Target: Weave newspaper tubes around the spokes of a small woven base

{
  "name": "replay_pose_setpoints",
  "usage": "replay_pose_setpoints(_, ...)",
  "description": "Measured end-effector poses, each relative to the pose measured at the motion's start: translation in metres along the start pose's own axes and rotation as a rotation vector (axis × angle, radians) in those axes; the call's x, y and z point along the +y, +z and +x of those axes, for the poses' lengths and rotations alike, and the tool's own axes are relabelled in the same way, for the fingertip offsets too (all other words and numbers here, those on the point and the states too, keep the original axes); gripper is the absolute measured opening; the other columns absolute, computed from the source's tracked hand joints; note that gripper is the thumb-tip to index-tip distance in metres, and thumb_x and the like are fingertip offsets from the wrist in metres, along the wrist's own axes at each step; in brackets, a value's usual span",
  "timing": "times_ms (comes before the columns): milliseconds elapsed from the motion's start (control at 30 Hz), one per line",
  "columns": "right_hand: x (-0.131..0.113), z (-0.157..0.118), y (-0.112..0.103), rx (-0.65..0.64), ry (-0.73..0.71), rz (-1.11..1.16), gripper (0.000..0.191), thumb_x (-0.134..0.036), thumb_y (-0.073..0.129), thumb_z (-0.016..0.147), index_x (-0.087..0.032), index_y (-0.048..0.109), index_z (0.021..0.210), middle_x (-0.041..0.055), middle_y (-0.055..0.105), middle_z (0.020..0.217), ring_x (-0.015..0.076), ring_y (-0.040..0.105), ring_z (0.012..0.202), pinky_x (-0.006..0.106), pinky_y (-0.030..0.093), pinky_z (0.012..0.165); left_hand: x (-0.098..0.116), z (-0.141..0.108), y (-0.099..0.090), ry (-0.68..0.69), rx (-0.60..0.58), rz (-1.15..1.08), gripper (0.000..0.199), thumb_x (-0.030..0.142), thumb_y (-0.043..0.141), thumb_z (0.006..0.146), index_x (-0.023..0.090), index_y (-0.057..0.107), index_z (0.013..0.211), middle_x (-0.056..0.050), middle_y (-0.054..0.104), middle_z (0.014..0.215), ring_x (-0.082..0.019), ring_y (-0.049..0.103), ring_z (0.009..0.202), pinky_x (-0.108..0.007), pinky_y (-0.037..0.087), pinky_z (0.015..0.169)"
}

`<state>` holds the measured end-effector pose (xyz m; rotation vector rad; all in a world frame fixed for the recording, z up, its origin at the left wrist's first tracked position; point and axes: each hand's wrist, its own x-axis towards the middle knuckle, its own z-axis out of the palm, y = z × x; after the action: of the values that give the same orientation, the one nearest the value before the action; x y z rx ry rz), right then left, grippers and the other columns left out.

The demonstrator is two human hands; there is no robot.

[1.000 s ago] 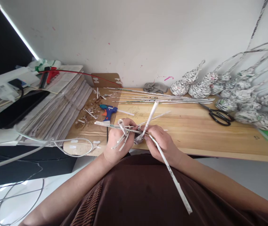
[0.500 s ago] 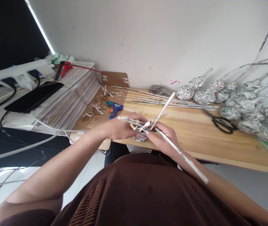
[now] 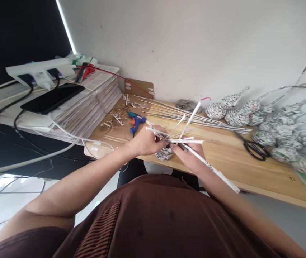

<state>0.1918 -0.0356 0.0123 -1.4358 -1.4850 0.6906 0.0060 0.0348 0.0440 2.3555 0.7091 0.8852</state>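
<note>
A small woven paper piece (image 3: 164, 153) hangs between my hands near the table's front edge, with several rolled paper sticks fanning out of its top. My left hand (image 3: 150, 141) is closed round the sticks on its left side, thumb and fingers pressed together. From the right, my right hand (image 3: 188, 153) pinches the sticks at the piece's top. One long paper stick (image 3: 210, 167) runs over my right hand toward the forearm, and another (image 3: 189, 120) points up and away. My fingers partly hide the weave's upper part.
A blue glue gun (image 3: 136, 122) lies beyond my left hand, near paper scraps. Loose paper sticks (image 3: 209, 121) lie along the wall. Black scissors (image 3: 255, 148) and woven paper balls (image 3: 237, 116) sit at right. Stacked paper (image 3: 99, 96) at left bears a phone (image 3: 53, 98).
A stick that was not seen crossing before now lies level across the top of the piece, between my hands. The fanned sticks have shifted, and the whole view has turned slightly.
</note>
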Motion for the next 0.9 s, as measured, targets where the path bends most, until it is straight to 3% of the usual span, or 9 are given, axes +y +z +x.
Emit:
replay_pose_setpoints(100,-0.002,-0.002,0.003,0.067,-0.046,-0.054,0.013,-0.033,0.072,0.079,-0.020,0.071,0.077,-0.0001,0.069,0.067,0.0151,0.060,0.059,0.025,0.047,0.059,0.007,-0.006,0.005,-0.008,0.047,0.059,0.007,0.015,0.064,0.080,0.017,0.069,0.077,-0.002,0.068,0.073,-0.014,0.062,0.068,-0.025,0.047,0.064)
replay_pose_setpoints(300,-0.001,-0.007,0.010,0.114,-0.064,-0.033,0.016,-0.035,0.067,0.085,-0.019,0.069,0.082,0.0022,0.070,0.070,0.0167,0.063,0.064,0.025,0.048,0.060,0.013,-0.015,0.011,-0.100,0.144,0.068,0.009,0.008,0.064,0.076,0.016,0.068,0.076,-0.002,0.065,0.070,-0.014,0.059,0.066,-0.024,0.045,0.064)
replay_pose_setpoints(367,-0.001,-0.008,0.010,0.103,-0.039,-0.021,0.015,-0.034,0.066,0.085,-0.020,0.071,0.084,0.0029,0.072,0.072,0.0175,0.065,0.065,0.026,0.049,0.060,0.010,-0.016,0.004,-0.107,0.071,-0.004,0.005,0.014,0.069,0.078,0.016,0.071,0.083,-0.002,0.067,0.076,-0.014,0.061,0.069,-0.024,0.047,0.065)
replay_pose_setpoints(433,0.000,-0.009,0.010,0.089,-0.005,-0.010,0.015,-0.034,0.067,0.085,-0.020,0.072,0.086,0.0031,0.073,0.073,0.0174,0.066,0.064,0.025,0.050,0.059,0.004,-0.015,-0.007,-0.118,-0.075,-0.124,0.017,0.019,0.077,0.076,0.017,0.072,0.093,-0.003,0.071,0.084,-0.014,0.064,0.070,-0.024,0.051,0.065)
replay_pose_setpoints(533,0.001,-0.009,0.009,0.081,0.015,0.019,0.015,-0.034,0.068,0.085,-0.020,0.073,0.087,0.0029,0.073,0.074,0.0169,0.066,0.062,0.026,0.050,0.059,-0.003,-0.013,-0.021,-0.100,-0.229,-0.217,0.022,0.016,0.069,0.083,0.019,0.072,0.105,-0.005,0.075,0.096,-0.015,0.069,0.079,-0.025,0.054,0.072)
replay_pose_setpoints(667,0.000,-0.008,0.006,0.030,0.007,0.039,0.013,-0.034,0.069,0.084,-0.021,0.071,0.083,0.0017,0.073,0.074,0.0172,0.066,0.064,0.026,0.052,0.060,-0.007,-0.010,-0.026,-0.061,-0.204,-0.195,0.018,0.014,0.063,0.088,0.020,0.075,0.099,-0.006,0.075,0.095,-0.016,0.070,0.086,-0.026,0.055,0.075)
replay_pose_setpoints(900,0.001,-0.007,0.001,-0.040,-0.081,0.046,0.011,-0.031,0.067,0.087,-0.021,0.071,0.090,0.0036,0.076,0.086,0.0188,0.072,0.077,0.027,0.056,0.070,0.000,-0.015,-0.015,-0.072,-0.158,-0.146,0.013,0.016,0.063,0.088,0.018,0.072,0.097,-0.006,0.070,0.095,-0.014,0.065,0.080,-0.025,0.053,0.072)
